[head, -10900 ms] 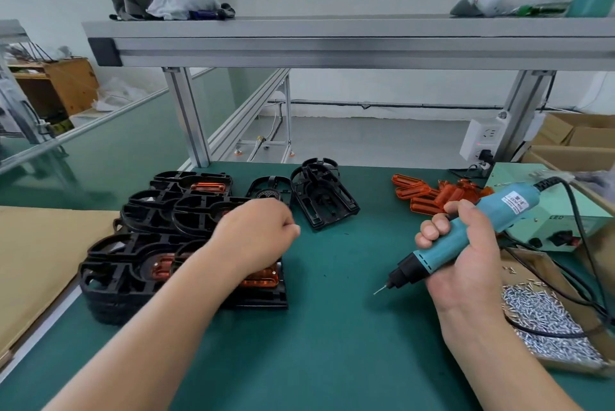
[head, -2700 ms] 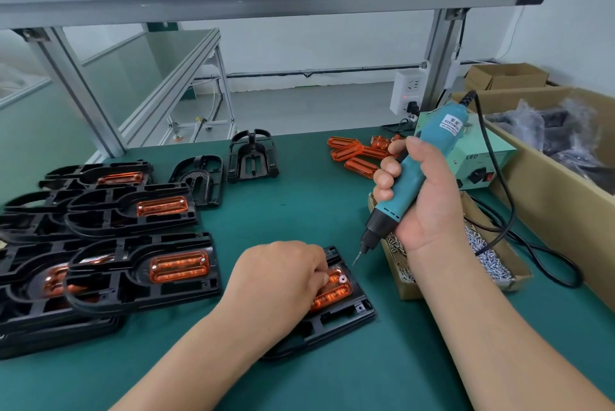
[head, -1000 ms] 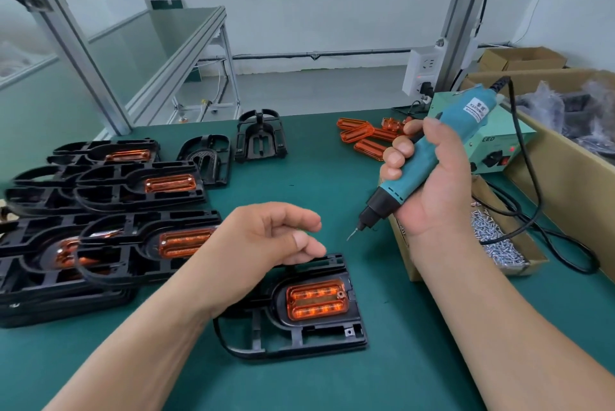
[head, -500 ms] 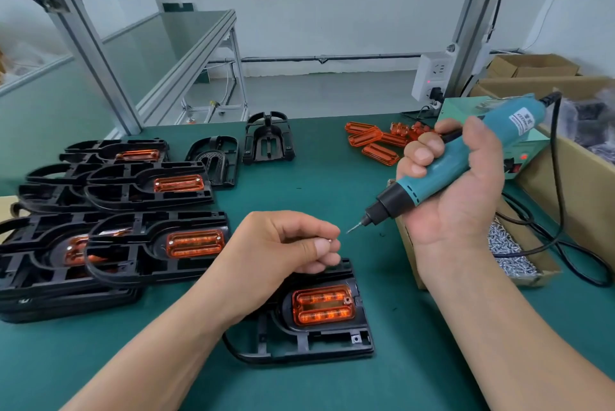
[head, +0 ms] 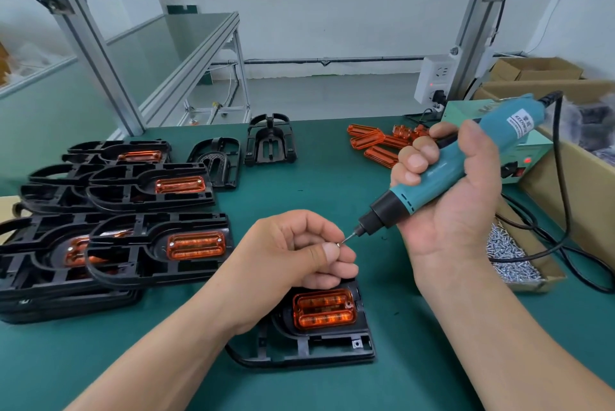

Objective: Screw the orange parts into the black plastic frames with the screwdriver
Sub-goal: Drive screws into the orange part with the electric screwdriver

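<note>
A black plastic frame (head: 319, 349) lies on the green mat in front of me with an orange part (head: 323, 308) seated in it. My left hand (head: 296, 254) hovers just above it, pinching a small screw (head: 338, 244) between thumb and forefinger. My right hand (head: 456, 197) grips the teal electric screwdriver (head: 442, 174), tilted down to the left, and its bit tip touches the screw head. Loose orange parts (head: 376, 144) lie at the back right of the mat.
Stacked black frames with orange parts (head: 133, 244) fill the left side. Two bare black frames (head: 271, 141) stand further back. A cardboard tray of screws (head: 512, 261) and the screwdriver's cord lie right, behind them a green power box (head: 522, 154) and cardboard boxes.
My left hand lifted off the frame and pinched a screw. The screwdriver swung down towards it, and its tip now meets the screw.
</note>
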`<state>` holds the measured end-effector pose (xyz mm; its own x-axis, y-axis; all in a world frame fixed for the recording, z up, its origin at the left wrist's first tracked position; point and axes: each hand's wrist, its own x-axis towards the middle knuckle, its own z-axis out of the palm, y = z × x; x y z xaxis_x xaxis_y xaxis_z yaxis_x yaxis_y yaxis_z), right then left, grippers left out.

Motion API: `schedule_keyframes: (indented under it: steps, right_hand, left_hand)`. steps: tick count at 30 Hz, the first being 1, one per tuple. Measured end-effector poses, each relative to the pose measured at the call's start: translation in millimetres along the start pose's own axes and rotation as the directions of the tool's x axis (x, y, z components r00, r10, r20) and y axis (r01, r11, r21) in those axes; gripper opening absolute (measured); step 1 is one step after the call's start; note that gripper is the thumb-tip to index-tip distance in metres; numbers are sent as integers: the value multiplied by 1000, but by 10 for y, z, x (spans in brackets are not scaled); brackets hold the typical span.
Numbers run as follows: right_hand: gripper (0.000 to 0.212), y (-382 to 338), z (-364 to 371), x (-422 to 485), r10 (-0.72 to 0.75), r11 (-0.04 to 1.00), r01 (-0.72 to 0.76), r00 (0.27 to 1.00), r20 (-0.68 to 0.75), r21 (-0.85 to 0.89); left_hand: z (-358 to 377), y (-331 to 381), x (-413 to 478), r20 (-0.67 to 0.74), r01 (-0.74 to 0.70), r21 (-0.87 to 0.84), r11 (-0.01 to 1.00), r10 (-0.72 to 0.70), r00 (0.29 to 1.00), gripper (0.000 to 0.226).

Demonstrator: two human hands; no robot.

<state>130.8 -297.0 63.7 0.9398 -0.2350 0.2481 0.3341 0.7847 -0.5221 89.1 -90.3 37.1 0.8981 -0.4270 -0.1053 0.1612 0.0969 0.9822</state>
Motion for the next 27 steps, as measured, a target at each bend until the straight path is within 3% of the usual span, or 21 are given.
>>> schedule_keyframes:
  steps: [6,11,21,27]
  right_hand:
    - [21,7,5,-8,1,1000,-1,1000,-2,-15]
    - [20,46,28,-5,6,999,-7,1000,-19,-40]
    - [33,155,64,-51,-6,997,-8,986,-169,-82]
    - [34,135,5,-113,-19,993,-3,984,-180,-118]
  left_hand:
    - [9,0,-7,21,-21,25,999,21,1000,11]
    - [4,-54,-2,-23,-110,203,973,117,993,23]
    - [-38,-91,6,-109,-183,570,801,294,950,29]
    - [-32,-114,2,-91,-194,658,728,332,939,25]
